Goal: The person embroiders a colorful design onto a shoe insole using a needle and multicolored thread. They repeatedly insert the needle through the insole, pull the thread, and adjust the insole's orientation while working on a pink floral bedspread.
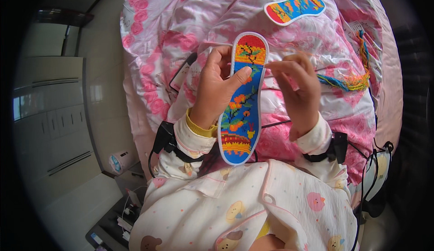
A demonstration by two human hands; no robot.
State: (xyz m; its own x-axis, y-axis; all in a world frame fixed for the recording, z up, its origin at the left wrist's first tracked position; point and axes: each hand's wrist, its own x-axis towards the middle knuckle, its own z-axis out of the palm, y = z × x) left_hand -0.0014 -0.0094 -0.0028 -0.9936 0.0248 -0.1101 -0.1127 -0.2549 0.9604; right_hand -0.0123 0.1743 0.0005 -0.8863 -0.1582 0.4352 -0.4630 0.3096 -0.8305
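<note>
My left hand (215, 85) holds a cross-stitch insole (242, 115) upright before me, its thumb flat on the blue front and its fingers behind. The insole has a white bound edge, a red and yellow toe end, and orange flowers with green leaves on blue. At its upper right edge is my right hand (298, 88), slightly blurred, with bent fingers and fingertips drawn close together. Whether a needle or thread sits between those fingertips cannot be made out. A second, similarly patterned insole (295, 8) lies farther off on the bedding.
Pink and white rose-print bedding (210, 20) spreads under everything. Colourful embroidery thread (352, 83) lies in a loose bundle at right. A phone-like object (183, 73) rests left of my left hand. Black cables (368, 169) hang at lower right. A cluttered dark table (112, 227) stands at lower left.
</note>
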